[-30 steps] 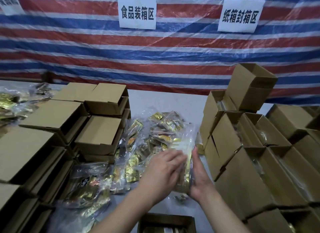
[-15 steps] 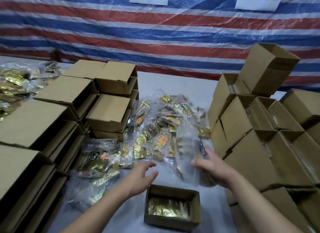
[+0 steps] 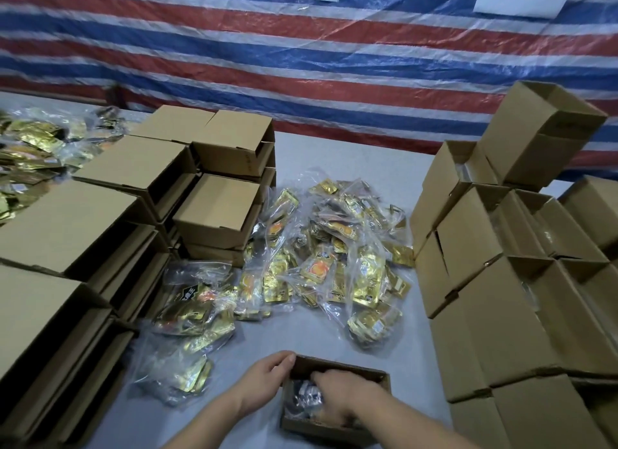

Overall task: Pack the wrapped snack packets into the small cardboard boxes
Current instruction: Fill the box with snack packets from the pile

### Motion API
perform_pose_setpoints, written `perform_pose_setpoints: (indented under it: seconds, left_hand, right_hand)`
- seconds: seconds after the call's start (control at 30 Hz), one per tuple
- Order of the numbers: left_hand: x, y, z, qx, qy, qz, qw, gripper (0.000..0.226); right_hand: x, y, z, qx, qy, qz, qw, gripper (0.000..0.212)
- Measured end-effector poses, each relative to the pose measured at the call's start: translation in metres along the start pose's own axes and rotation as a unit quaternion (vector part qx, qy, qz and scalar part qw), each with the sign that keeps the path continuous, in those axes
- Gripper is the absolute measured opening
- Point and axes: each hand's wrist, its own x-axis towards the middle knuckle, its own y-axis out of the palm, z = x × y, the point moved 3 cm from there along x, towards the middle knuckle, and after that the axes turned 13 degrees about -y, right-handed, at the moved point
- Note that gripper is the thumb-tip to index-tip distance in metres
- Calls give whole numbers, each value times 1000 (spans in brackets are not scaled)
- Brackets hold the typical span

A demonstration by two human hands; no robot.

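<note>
A small open cardboard box (image 3: pixel 317 430) stands on the grey table at the near edge. My left hand (image 3: pixel 264 378) grips its left wall, fingers curled over the rim. My right hand (image 3: pixel 344 397) reaches down inside the box, fingers bent around a clear-wrapped snack packet (image 3: pixel 306 395) that lies in it. The hand hides much of the box's inside. Beyond the box, a loose pile of gold snack packets in clear bags (image 3: pixel 334 258) spreads over the middle of the table.
Stacks of flat-lidded cardboard boxes (image 3: pixel 217 211) fill the left side. Open boxes stacked on their sides (image 3: pixel 485 281) wall off the right. More gold packets (image 3: pixel 30 147) lie far left. A striped tarp (image 3: pixel 301 64) hangs behind the table (image 3: pixel 301 335).
My right hand has carried the clear packet from the pile down into the box. My left hand has moved in from the pile to the box's left wall. The view tilted downward.
</note>
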Motion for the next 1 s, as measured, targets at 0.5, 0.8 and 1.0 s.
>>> perform_pose_setpoints:
  seconds: [0.5,0.8,1.0]
  left_hand:
    - [6,15,3,49,42,-43,997,20]
    - [5,21,-3,49,59,-63,995,10]
    - [8,18,-5,48,43,-75,995,16]
  right_hand:
    - [-47,0,-24,179,-16,-143,973,36]
    - [-32,16,5,191,36,-4,981,54]
    - [-48,3,-17,195,47,-140,970,35]
